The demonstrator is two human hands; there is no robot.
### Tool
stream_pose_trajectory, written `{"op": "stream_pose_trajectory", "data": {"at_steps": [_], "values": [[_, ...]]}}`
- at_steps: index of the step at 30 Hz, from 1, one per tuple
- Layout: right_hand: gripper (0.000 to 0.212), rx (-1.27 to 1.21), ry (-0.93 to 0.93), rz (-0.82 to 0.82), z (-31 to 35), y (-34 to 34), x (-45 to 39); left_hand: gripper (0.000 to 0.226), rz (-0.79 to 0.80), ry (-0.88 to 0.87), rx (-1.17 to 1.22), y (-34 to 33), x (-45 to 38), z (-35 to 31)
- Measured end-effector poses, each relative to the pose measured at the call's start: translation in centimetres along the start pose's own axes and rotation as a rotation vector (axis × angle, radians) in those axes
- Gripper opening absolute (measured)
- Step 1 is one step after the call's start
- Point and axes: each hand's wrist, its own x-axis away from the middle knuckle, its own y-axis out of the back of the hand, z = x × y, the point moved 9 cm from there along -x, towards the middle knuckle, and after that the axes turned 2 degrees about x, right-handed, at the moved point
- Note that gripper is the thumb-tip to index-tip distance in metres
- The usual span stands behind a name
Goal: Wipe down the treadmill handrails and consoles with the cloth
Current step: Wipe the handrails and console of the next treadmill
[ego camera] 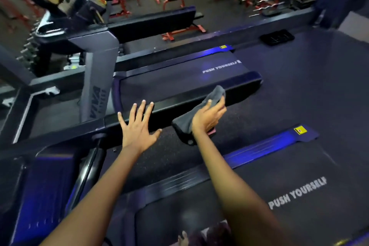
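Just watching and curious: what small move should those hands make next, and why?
Probably slide the right hand with its gray cloth along the black handrail: the cloth already lies on it, and the open left hand rests beside it.

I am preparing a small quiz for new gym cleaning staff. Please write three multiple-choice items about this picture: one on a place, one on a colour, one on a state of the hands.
1. Where is the cloth?
A. on the floor
B. in the right hand, against the black handrail
C. on the console

2. What colour is the cloth?
A. grey
B. yellow
C. white

3. How is the left hand?
A. closed in a fist
B. gripping the cloth
C. open, fingers spread, at the handrail

Answers:
1 B: the right hand holds the cloth against the handrail.
2 A: the cloth appears dark grey.
3 C: the left hand shows straight, spread fingers with their tips on the rail's edge.
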Motion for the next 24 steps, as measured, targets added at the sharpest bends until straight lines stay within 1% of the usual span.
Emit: {"op": "stream_pose_trajectory", "data": {"at_steps": [2,4,6,8,11,13,14,15,18,19,20,22,24], "values": [[0.044,-0.014,-0.036,0.003,0.0,-0.2,-0.5,0.089,0.015,0.021,-0.006,-0.1,-0.2,0.0],[0.042,0.004,0.073,0.052,0.7,-0.8,0.2,0.091,0.026,0.020,0.006,-0.1,-0.2,0.0],[0.043,0.083,0.288,0.120,1.3,-1.4,1.6,0.091,0.022,0.022,0.012,-0.1,-0.1,0.1],[0.043,0.245,0.572,0.168,1.4,-2.3,2.9,0.091,0.016,0.032,-0.011,-0.1,-0.1,0.1],[0.052,0.428,0.997,0.160,1.4,-3.0,3.8,0.093,-0.014,0.035,-0.010,0.0,-0.2,0.0],[0.054,0.477,1.205,0.157,1.1,-2.6,3.8,0.093,-0.031,0.046,-0.005,-0.1,-0.1,0.1],[0.054,0.478,1.257,0.154,1.0,-2.4,3.3,0.093,-0.036,0.052,-0.002,-0.2,-0.1,0.3],[0.054,0.461,1.264,0.151,1.1,-2.1,2.7,0.092,-0.037,0.058,0.006,-0.2,-0.2,0.4],[0.052,0.378,1.124,0.104,1.5,-1.8,1.8,0.090,-0.048,0.066,0.033,-0.2,-0.2,0.3],[0.054,0.373,1.111,0.086,1.6,-2.1,2.4,0.089,-0.051,0.068,0.042,-0.2,-0.2,0.4],[0.058,0.382,1.136,0.071,1.9,-2.4,3.3,0.089,-0.057,0.067,0.053,-0.2,-0.2,0.4],[0.061,0.423,1.262,0.043,2.0,-3.3,5.2,0.089,-0.102,0.054,0.073,0.0,-0.2,0.5],[0.055,0.422,1.411,0.050,1.5,-3.5,6.3,0.086,-0.189,0.031,0.104,0.2,0.0,0.4]]}}
